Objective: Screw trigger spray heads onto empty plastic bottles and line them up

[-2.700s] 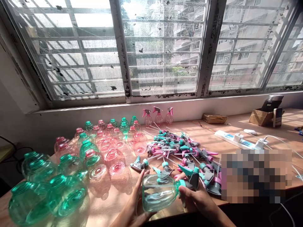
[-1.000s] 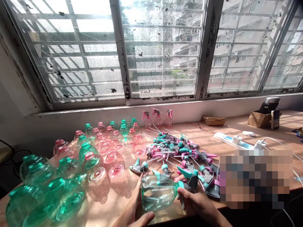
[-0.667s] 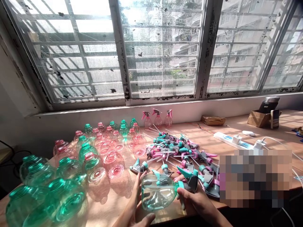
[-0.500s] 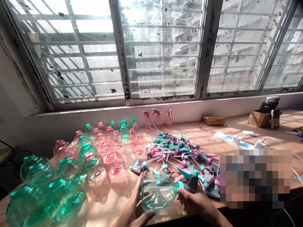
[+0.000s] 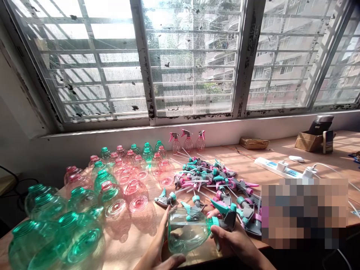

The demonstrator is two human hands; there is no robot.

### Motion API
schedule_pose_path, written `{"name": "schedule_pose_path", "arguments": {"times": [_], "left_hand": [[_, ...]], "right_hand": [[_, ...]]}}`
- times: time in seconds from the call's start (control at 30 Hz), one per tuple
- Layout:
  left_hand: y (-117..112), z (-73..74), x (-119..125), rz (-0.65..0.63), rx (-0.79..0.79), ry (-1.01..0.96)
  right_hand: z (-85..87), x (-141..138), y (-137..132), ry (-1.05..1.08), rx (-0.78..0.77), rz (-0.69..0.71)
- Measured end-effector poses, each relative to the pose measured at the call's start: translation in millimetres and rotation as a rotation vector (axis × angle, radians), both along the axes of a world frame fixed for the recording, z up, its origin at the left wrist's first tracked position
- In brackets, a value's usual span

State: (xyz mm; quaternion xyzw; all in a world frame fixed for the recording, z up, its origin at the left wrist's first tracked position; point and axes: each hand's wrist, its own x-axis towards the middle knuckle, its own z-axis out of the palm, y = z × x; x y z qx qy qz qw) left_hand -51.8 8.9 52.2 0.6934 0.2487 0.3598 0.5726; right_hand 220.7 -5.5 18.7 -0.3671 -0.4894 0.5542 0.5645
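1. Grip: the right hand (image 5: 234, 238) is closing thumb and fingers around the turquoise collar (image 5: 215, 222) of a trigger sprayer head (image 5: 229, 215); the left hand (image 5: 161, 247) is cradling the base of the green spray bottle (image 5: 188, 232).
2. Position: the bottle is lying nearly sideways between both hands, neck pointing right, near the table's front edge.
3. Technique (judgement): the right hand seems to be working the collar on the neck. Good practice is probably keeping the collar square to the threads, turning from the collar rather than the trigger, and bracing the thin wall lightly.
4. Pose: the left palm is facing the base, fingers reaching up behind it, thumb lying low; the right forearm is coming in from the lower right, thumb pressing the near side.
5. Surroundings: a heap of sprayer heads (image 5: 213, 174) is lying just beyond; headless green bottles (image 5: 78, 234) and pink bottles (image 5: 134, 193) are standing leftward on the table (image 5: 278, 148).
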Motion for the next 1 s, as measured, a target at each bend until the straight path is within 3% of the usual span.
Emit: {"name": "schedule_pose_path", "arguments": {"times": [0.3, 0.47, 0.63, 1.0], "left_hand": [[3, -6.4, -1, 0.005, 0.044, 0.013], [0, -4.8, -1, 0.019, 0.044, 0.017], [-2, -0.1, 1, 0.012, 0.039, 0.014], [-14, 17.7, -5, 0.06, 0.085, 0.127]], "right_hand": [[3.3, 1, 0, -0.007, 0.011, -0.007], [-3.9, -1, 2, 0.021, -0.004, -0.03], [-7.8, -1, 3, 0.033, -0.014, -0.021], [4.7, 1, -1, 0.007, -0.029, -0.01]]}}
